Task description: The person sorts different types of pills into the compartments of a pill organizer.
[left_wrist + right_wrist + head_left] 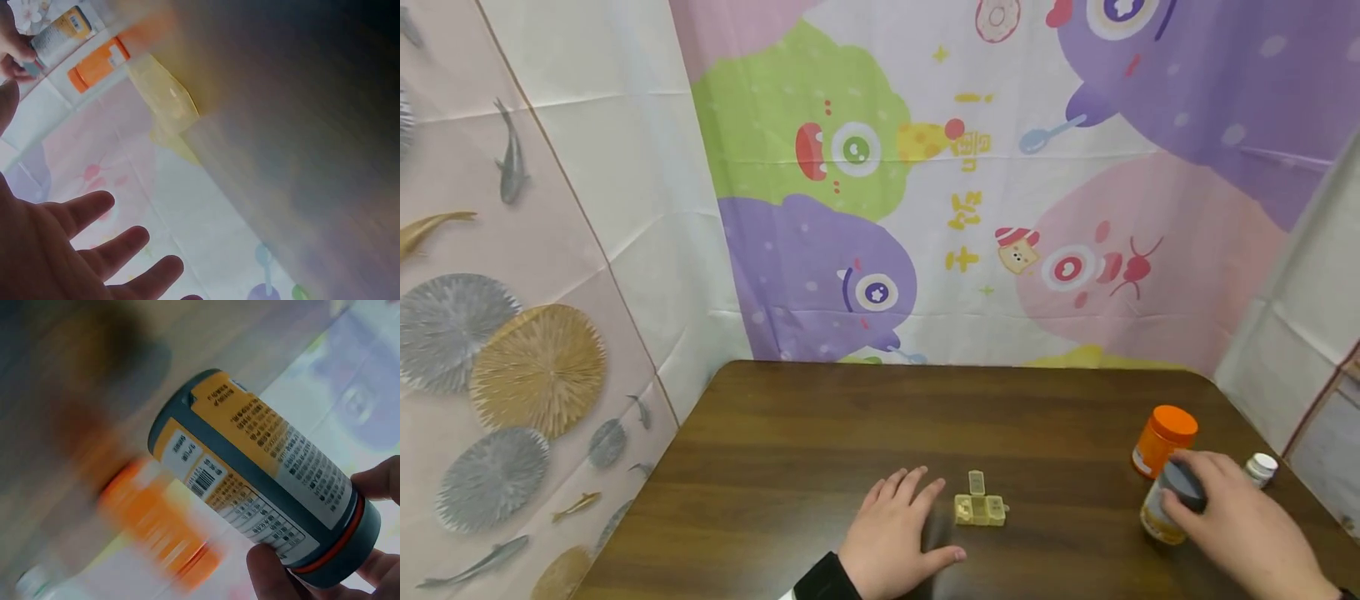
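Note:
My right hand [1247, 512] grips a dark grey pill bottle [1161, 515] by its cap end, thumb on one side and fingers round the other. The right wrist view shows the bottle's yellow and white printed label [247, 434] and a barcode; an orange ring lies beneath the cap. My left hand [889, 532], a black cuff at its wrist, is spread palm down with nothing in it. Just right of its fingers sits a small translucent yellow pill box [979, 510], its middle lid flipped back. Up close, the left wrist view has the pill box [165, 97] blurred.
Behind the grey bottle stands an orange jar [1163, 442] with an orange lid. A small white-capped bottle [1261, 468] is near the right edge of the brown wooden table [925, 417], partly hidden by my right hand. A cartoon-printed cloth [970, 317] hangs behind the table.

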`<act>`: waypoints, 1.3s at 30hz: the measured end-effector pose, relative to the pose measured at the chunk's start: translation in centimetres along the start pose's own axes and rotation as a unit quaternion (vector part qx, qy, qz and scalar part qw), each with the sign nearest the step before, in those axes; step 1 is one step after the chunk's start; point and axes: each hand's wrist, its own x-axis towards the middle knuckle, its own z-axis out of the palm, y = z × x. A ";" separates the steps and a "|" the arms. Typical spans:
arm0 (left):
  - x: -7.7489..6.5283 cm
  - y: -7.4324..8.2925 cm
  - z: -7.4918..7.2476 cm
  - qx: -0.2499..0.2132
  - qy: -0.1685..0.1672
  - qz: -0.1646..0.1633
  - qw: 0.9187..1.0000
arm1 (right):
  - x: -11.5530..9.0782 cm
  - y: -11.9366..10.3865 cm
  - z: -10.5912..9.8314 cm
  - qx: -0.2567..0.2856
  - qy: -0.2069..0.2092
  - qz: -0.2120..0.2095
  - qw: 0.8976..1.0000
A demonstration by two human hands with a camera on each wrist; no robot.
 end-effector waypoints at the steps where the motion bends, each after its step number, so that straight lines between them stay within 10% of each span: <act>1: -0.1 0.1 0.0 -0.001 -0.001 0.001 1.000 | -0.3 -1.5 0.4 0.009 -0.001 -0.018 1.000; 15: 0.2 1.0 0.2 0.015 0.014 0.012 1.000 | -1.4 -16.1 4.6 0.094 -0.034 -0.169 0.981; 30: 1.1 2.1 1.6 -0.019 0.043 0.033 0.998 | -1.0 -18.3 6.4 0.116 -0.065 -0.205 0.970; 39: 1.9 2.5 1.7 -0.150 0.030 0.016 0.988 | -1.0 -18.4 6.5 0.124 -0.065 -0.204 0.969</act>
